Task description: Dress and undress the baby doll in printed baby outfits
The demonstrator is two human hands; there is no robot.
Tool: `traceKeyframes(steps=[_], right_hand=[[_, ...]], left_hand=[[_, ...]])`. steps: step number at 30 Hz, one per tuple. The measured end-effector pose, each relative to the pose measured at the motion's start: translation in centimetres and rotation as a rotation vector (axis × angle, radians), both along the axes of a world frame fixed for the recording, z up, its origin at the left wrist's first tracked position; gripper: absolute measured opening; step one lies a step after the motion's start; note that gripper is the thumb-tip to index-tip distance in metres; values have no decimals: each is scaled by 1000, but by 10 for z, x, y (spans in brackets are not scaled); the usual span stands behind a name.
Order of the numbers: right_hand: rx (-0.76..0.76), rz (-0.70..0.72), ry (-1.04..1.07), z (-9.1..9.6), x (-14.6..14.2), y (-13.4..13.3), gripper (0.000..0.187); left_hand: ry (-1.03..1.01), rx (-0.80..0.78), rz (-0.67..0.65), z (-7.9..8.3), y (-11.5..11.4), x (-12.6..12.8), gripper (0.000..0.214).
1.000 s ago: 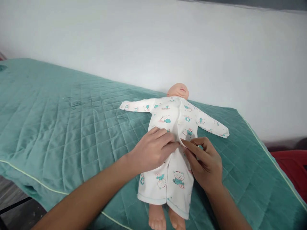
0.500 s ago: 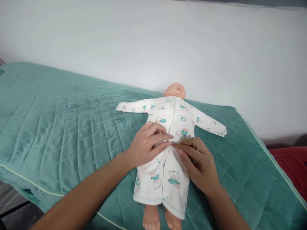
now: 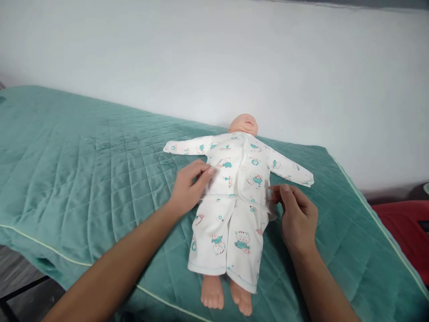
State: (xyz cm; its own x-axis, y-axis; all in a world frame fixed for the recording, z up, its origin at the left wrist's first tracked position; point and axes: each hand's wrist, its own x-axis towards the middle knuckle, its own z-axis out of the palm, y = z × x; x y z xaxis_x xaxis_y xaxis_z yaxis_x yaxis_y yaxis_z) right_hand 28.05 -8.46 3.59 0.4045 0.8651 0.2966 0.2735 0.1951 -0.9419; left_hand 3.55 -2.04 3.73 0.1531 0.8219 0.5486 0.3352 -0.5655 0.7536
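Doll [image 3: 236, 192] on its back on green quilt [image 3: 100, 179], feet just inside near edge, head by far edge; more quilt leftward than right. Left hand [image 3: 191, 184] beside shirt [image 3: 239, 167], right hand [image 3: 296, 214] opposite, fingers curled; both grips narrow, can't tell if cloth's pinched.

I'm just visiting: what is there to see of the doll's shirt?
The shirt looks like soft white cloth, printed with small teal and pink figures. Its long sleeves spread outward, covering the doll's hands. A front edge runs down the middle, and the hem overlaps the matching trousers. It is on the doll, face up on a green quilt. The left hand and right hand are at its sides; contact is unclear.
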Motion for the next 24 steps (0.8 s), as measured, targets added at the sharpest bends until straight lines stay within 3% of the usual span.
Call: traceKeyframes(steps=[6, 11, 15, 18, 20, 24], right_hand=[[-138, 121, -13, 2, -3, 0, 37], [-114, 136, 8, -9, -2, -25, 36], [-12, 113, -143, -16, -13, -70, 26], [97, 222, -263, -11, -32, -104, 6], [108, 315, -408, -3, -48, -120, 18], [-20, 405, -786, 14, -75, -134, 31]], left_hand=[[89, -213, -64, -3, -6, -8, 40], [114, -245, -45, -12, -51, -27, 39], [161, -237, -33, -22, -110, -44, 29], [208, -211, -58, -29, -145, -49, 14], [269, -176, -40, -33, -159, -48, 11], [408, -109, 61, -38, -165, -37, 12]])
